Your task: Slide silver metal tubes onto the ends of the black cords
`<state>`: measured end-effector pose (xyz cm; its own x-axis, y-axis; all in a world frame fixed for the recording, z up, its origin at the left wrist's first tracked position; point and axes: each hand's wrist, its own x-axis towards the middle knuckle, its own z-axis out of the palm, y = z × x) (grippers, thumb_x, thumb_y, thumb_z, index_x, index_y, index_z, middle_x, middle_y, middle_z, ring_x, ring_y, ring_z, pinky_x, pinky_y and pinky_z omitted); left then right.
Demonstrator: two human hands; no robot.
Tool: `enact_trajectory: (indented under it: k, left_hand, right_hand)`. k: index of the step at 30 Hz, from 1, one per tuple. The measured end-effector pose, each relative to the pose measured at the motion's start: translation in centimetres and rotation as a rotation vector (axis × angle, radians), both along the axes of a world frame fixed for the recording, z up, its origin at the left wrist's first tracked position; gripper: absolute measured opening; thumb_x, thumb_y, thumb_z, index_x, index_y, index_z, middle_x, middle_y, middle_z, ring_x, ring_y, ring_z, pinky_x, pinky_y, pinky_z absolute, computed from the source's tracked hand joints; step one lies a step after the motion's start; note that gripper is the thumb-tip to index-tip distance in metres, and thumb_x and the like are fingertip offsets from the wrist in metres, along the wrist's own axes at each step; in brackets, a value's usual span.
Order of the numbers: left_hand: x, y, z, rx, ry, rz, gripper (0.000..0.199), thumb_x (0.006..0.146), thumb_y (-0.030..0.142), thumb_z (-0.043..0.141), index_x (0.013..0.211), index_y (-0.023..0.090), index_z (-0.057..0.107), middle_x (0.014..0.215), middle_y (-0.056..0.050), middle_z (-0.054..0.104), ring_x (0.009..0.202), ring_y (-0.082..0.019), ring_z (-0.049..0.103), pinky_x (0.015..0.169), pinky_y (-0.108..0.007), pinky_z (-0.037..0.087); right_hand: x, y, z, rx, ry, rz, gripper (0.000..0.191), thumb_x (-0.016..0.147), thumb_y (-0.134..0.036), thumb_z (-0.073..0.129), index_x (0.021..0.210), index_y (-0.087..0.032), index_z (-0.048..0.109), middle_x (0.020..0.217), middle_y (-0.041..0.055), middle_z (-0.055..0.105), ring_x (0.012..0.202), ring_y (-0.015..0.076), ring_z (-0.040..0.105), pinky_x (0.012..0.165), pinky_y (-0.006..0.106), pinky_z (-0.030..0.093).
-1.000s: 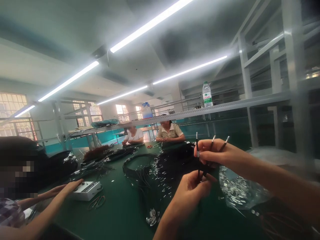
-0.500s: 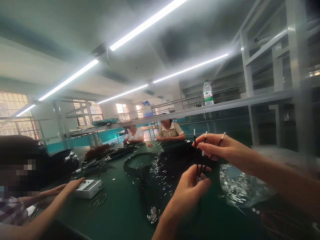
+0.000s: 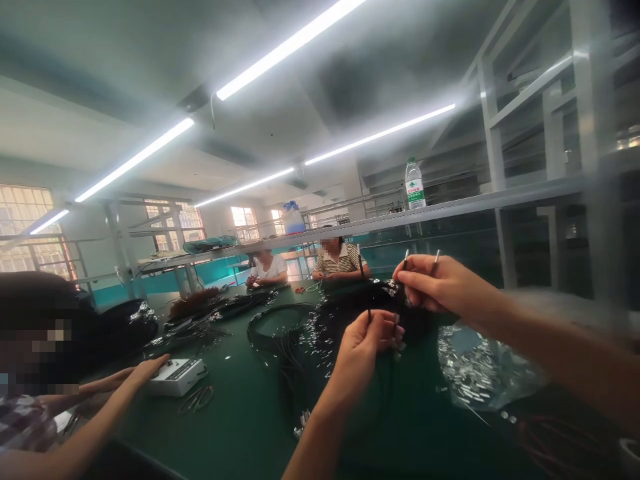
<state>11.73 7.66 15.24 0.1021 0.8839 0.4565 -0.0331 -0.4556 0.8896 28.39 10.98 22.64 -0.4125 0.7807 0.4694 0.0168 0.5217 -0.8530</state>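
My left hand (image 3: 361, 343) is closed around a thin black cable (image 3: 362, 267) with a silver end, which stands up above the fingers. Small pale or metallic bits show at its fingertips, too small to name. To the right and higher, my right hand (image 3: 433, 283) pinches several black cables whose silver tips (image 3: 406, 259) poke up between the fingers. The two hands are apart. Behind and below them a large heap of black cables (image 3: 335, 320) with silver ends lies on the green table (image 3: 240, 427).
Right of my hands lies a clear plastic bag (image 3: 470, 370) of small silver parts. At left a co-worker's hand (image 3: 153, 367) touches a white box (image 3: 179, 377). A water bottle (image 3: 415, 185) stands on the shelf (image 3: 465, 203). Two people sit across the table.
My left hand has moved left and slightly up, away from my right hand, taking one black cable with it. My right hand has shifted slightly and keeps the other cables.
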Motion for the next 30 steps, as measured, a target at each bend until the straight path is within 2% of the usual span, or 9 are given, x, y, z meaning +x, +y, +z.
enact_trajectory:
  k: [3, 9, 12, 16, 19, 22, 25, 27, 30]
  left_hand:
    - [-0.6, 0.1, 1.1, 0.043, 0.132, 0.085, 0.033, 0.090, 0.043, 0.052, 0.098, 0.013, 0.063, 0.088, -0.006, 0.061, 0.082, -0.015, 0.056, 0.077, -0.027, 0.043]
    - [-1.3, 0.4, 2.2, 0.062, 0.306, 0.119, 0.035, 0.094, 0.044, 0.044, 0.102, 0.016, 0.063, 0.072, 0.003, 0.050, 0.056, -0.008, 0.035, 0.051, -0.021, 0.027]
    - [-1.6, 1.0, 3.0, 0.080, 0.393, 0.136, 0.036, 0.094, 0.044, 0.043, 0.100, 0.014, 0.063, 0.075, 0.002, 0.051, 0.060, -0.008, 0.039, 0.054, -0.021, 0.031]
    - [-2.1, 1.4, 5.4, 0.161, 0.491, 0.115, 0.028, 0.093, 0.033, 0.045, 0.102, 0.014, 0.064, 0.088, -0.003, 0.059, 0.079, -0.012, 0.052, 0.072, -0.025, 0.041]
    - [-2.5, 1.3, 7.6, 0.342, 0.650, 0.250, 0.022, 0.091, 0.027, 0.049, 0.093, 0.015, 0.068, 0.085, -0.004, 0.060, 0.080, -0.014, 0.052, 0.076, -0.028, 0.039]
    - [-2.9, 1.3, 9.1, 0.424, 0.850, 0.443, 0.023, 0.086, 0.030, 0.060, 0.069, 0.016, 0.065, 0.068, -0.001, 0.053, 0.066, -0.012, 0.047, 0.067, -0.028, 0.035]
    - [-3.3, 1.4, 9.4, 0.254, 0.826, 0.346, 0.029, 0.088, 0.034, 0.057, 0.066, 0.015, 0.059, 0.062, 0.000, 0.055, 0.053, -0.009, 0.045, 0.058, -0.027, 0.034]
    - [-3.4, 1.3, 9.2, 0.167, 0.767, 0.226, 0.029, 0.091, 0.036, 0.050, 0.076, 0.014, 0.061, 0.064, -0.001, 0.059, 0.048, -0.007, 0.045, 0.054, -0.025, 0.034]
    - [-3.2, 0.4, 8.9, 0.189, 0.778, 0.171, 0.031, 0.093, 0.038, 0.046, 0.086, 0.014, 0.064, 0.061, 0.001, 0.057, 0.049, -0.007, 0.045, 0.055, -0.024, 0.035]
  right_hand:
    - [-0.1, 0.1, 0.2, -0.004, -0.040, -0.054, 0.026, 0.079, -0.040, 0.058, 0.086, -0.016, 0.054, 0.049, -0.0017, 0.050, 0.038, 0.0067, 0.033, 0.036, 0.017, 0.020]
    - [-0.9, -0.5, 1.1, -0.007, -0.020, -0.087, 0.021, 0.089, -0.032, 0.050, 0.078, -0.015, 0.055, 0.052, 0.0006, 0.051, 0.040, 0.0065, 0.035, 0.037, 0.017, 0.023]
    - [-1.3, -0.7, 1.7, 0.024, -0.019, -0.066, 0.025, 0.090, -0.033, 0.052, 0.074, -0.014, 0.056, 0.054, 0.0010, 0.052, 0.040, 0.0058, 0.035, 0.038, 0.018, 0.025]
    - [-1.4, -0.5, 2.4, 0.047, -0.035, -0.095, 0.024, 0.088, -0.033, 0.058, 0.072, -0.015, 0.059, 0.055, 0.0022, 0.052, 0.040, 0.0063, 0.036, 0.037, 0.020, 0.024]
    - [-1.2, -0.1, 2.7, -0.008, -0.017, -0.065, 0.026, 0.086, -0.038, 0.062, 0.074, -0.015, 0.063, 0.060, 0.0047, 0.055, 0.043, 0.0070, 0.038, 0.038, 0.020, 0.025]
    - [-1.0, 0.1, 2.7, -0.087, 0.045, 0.015, 0.031, 0.082, -0.046, 0.066, 0.075, -0.016, 0.065, 0.061, 0.0050, 0.054, 0.043, 0.0070, 0.036, 0.038, 0.021, 0.026]
    - [-1.1, -0.3, 2.8, -0.125, 0.086, 0.023, 0.030, 0.085, -0.045, 0.062, 0.075, -0.017, 0.065, 0.062, 0.0058, 0.054, 0.044, 0.0071, 0.036, 0.038, 0.021, 0.028]
    - [-1.3, -1.0, 3.0, -0.118, 0.083, -0.067, 0.027, 0.089, -0.039, 0.060, 0.076, -0.016, 0.065, 0.063, 0.0065, 0.056, 0.045, 0.0071, 0.039, 0.040, 0.020, 0.029]
    - [-1.5, -1.7, 3.5, -0.155, 0.066, -0.235, 0.022, 0.092, -0.029, 0.057, 0.079, -0.014, 0.066, 0.064, 0.0072, 0.058, 0.046, 0.0065, 0.042, 0.041, 0.020, 0.031]
